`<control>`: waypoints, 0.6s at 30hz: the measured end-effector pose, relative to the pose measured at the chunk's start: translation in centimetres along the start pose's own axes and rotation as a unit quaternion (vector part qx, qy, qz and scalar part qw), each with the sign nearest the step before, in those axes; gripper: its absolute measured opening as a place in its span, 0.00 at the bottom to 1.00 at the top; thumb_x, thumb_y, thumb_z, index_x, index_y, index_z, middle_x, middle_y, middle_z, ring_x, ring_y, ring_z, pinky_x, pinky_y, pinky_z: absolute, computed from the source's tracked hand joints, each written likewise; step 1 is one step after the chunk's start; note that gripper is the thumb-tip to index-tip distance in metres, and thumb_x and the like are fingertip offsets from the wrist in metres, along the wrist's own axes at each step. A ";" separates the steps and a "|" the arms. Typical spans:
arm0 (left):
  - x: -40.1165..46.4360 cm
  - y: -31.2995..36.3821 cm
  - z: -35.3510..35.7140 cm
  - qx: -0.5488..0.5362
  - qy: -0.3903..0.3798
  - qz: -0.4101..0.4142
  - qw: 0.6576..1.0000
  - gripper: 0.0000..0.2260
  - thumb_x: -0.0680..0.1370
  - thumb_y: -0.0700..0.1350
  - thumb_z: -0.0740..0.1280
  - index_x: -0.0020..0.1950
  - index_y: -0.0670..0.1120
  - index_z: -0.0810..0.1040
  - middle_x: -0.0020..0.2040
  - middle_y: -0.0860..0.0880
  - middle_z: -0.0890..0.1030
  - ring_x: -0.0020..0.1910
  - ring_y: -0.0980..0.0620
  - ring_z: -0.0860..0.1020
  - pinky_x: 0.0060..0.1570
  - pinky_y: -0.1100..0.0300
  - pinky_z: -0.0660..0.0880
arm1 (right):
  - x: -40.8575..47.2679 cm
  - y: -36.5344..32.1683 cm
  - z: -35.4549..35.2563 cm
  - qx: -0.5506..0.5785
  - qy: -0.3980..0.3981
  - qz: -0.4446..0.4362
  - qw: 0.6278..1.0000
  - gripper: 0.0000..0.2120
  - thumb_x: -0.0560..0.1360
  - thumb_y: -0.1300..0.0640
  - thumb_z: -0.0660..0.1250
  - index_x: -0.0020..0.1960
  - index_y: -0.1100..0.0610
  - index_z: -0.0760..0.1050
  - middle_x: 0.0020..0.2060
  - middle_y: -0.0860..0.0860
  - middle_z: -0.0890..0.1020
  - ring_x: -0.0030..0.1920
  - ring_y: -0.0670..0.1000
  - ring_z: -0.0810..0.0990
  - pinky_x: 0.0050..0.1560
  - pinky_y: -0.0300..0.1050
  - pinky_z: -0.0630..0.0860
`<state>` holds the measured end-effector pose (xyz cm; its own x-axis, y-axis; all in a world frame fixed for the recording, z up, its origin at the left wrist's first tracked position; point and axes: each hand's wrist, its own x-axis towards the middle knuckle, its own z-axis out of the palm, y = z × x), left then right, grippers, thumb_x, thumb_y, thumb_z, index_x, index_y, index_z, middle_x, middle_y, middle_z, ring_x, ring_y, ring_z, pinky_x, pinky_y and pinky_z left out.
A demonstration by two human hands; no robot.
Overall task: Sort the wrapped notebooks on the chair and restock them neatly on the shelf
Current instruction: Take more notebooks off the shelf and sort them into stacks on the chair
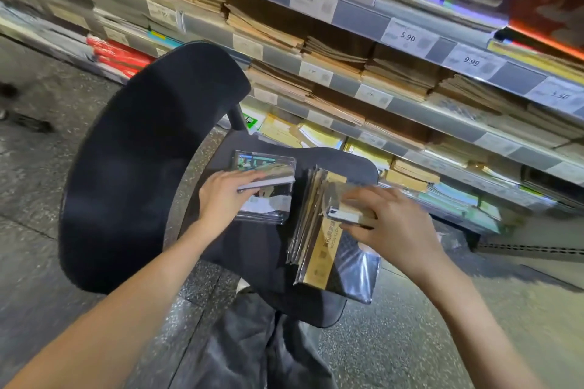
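Nearest the camera, two bare forearms reach forward over dark trousers to the seat of the black swivel office chair (pixel 262 249), which serves as a sorting surface just in front of the shelving.

The right hand (pixel 392 221) lies over the taller stack of plastic-wrapped black notebooks with tan paper bands (pixel 319 249) on the right of the seat. Its fingers (pixel 357 199) are curled around a small silvery wrapped notebook (pixel 346 216) on top, thumb underneath, probably lifting it off for sorting.

The left hand (pixel 226 196) rests on the second pile of clear-wrapped notebooks with pictured covers (pixel 265 186), set apart on the left of the seat, apparently so that kinds stay separate. Its fingers stretch nearly straight over the top grey-edged notebook, steadying or squaring it; whether the thumb pinches it is hidden.

Beyond, the sloped metal shelf with price tags (pixel 407 41) carries rows of brown-paper and coloured notebooks. Nothing from the chair is on its way there yet, so I judge the sorting is in hand and restocking not begun.
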<state>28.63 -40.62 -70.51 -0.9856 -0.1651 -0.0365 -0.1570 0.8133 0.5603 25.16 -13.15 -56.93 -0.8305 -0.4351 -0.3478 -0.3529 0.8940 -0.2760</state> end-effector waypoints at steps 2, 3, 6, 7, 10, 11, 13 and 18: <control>0.6 0.2 -0.2 0.009 0.026 0.004 1.000 0.13 0.70 0.46 0.73 0.55 0.55 0.82 0.52 0.54 0.83 0.53 0.54 0.80 0.53 0.61 0.71 | -0.2 0.3 0.1 0.011 -0.071 0.036 0.997 0.28 0.70 0.36 0.65 0.67 0.39 0.64 0.63 0.41 0.74 0.61 0.49 0.72 0.50 0.44 0.72; 1.1 0.3 -0.3 0.009 0.031 0.004 0.999 0.13 0.70 0.46 0.73 0.54 0.54 0.82 0.51 0.53 0.83 0.52 0.53 0.80 0.53 0.61 0.71 | -0.3 0.6 0.2 0.027 -0.104 0.054 0.993 0.31 0.68 0.34 0.65 0.68 0.37 0.62 0.63 0.42 0.74 0.60 0.50 0.73 0.48 0.44 0.72; 1.7 0.2 0.0 0.042 0.023 0.057 0.997 0.16 0.70 0.42 0.73 0.57 0.54 0.81 0.54 0.54 0.82 0.54 0.53 0.80 0.57 0.55 0.71 | -1.1 0.9 0.8 0.043 -0.146 0.071 0.986 0.36 0.64 0.30 0.66 0.69 0.35 0.59 0.65 0.40 0.71 0.64 0.49 0.69 0.51 0.44 0.69; 1.7 0.0 0.3 0.063 0.020 0.079 0.995 0.18 0.70 0.40 0.73 0.58 0.54 0.80 0.55 0.54 0.82 0.55 0.54 0.79 0.58 0.54 0.71 | -1.5 0.9 1.2 0.040 -0.137 0.063 0.988 0.36 0.64 0.30 0.66 0.69 0.35 0.59 0.67 0.38 0.69 0.66 0.49 0.66 0.55 0.45 0.68; 0.9 -0.8 1.9 0.070 -0.006 0.070 0.995 0.20 0.70 0.39 0.73 0.59 0.53 0.80 0.57 0.54 0.80 0.58 0.53 0.77 0.58 0.54 0.72 | -2.5 0.9 2.7 0.040 -0.110 0.034 0.993 0.38 0.62 0.31 0.67 0.69 0.37 0.60 0.68 0.37 0.64 0.67 0.49 0.62 0.63 0.46 0.62; 0.5 -1.1 2.5 0.066 -0.022 0.059 0.996 0.19 0.70 0.40 0.73 0.59 0.53 0.79 0.58 0.54 0.80 0.60 0.52 0.77 0.58 0.53 0.73 | -2.8 0.9 3.2 0.034 -0.107 0.027 0.993 0.39 0.62 0.31 0.67 0.70 0.37 0.59 0.69 0.38 0.64 0.67 0.49 0.61 0.64 0.46 0.60; -0.3 -1.3 3.5 0.067 -0.074 0.028 0.995 0.18 0.71 0.47 0.72 0.61 0.54 0.78 0.61 0.53 0.78 0.63 0.51 0.75 0.60 0.51 0.72 | -3.2 1.3 4.5 0.027 -0.105 0.021 0.994 0.40 0.63 0.31 0.66 0.71 0.39 0.59 0.70 0.39 0.62 0.68 0.49 0.60 0.66 0.48 0.58; -1.7 3.3 4.2 -0.033 -0.170 -0.063 0.983 0.21 0.74 0.58 0.66 0.66 0.57 0.72 0.69 0.56 0.70 0.68 0.54 0.67 0.61 0.54 0.65 | -3.1 4.1 8.1 0.198 -0.025 0.067 0.978 0.28 0.71 0.41 0.65 0.69 0.47 0.67 0.67 0.46 0.70 0.67 0.51 0.66 0.66 0.50 0.65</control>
<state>29.53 -35.29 -72.09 -0.9242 -0.0570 -0.3777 -0.2861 0.7583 0.5857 29.79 -9.01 -64.27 -0.8317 -0.3305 -0.4461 -0.0392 0.8365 -0.5466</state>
